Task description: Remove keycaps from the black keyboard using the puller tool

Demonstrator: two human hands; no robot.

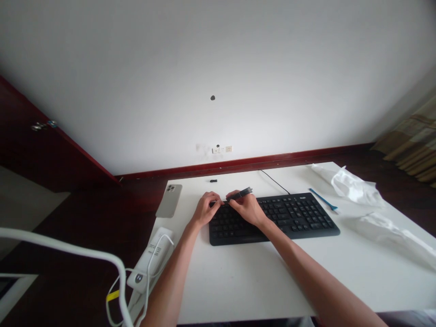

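"What's the right hand (pixel 247 209) doing?"

"Fingers curled, pinching a black stick (pixel 240 194) just above the keyboard (pixel 299 213)."

"And the left hand (pixel 206 210)?"

"Half closed over the keys, right beside the stick's tip. I can't tell whether it has hold of anything."

"What else is around?"

"A phone (pixel 168 200) out past the left hand, a small black piece (pixel 213 180) ahead of it, and a blue tool (pixel 323 200) well beyond the right hand."
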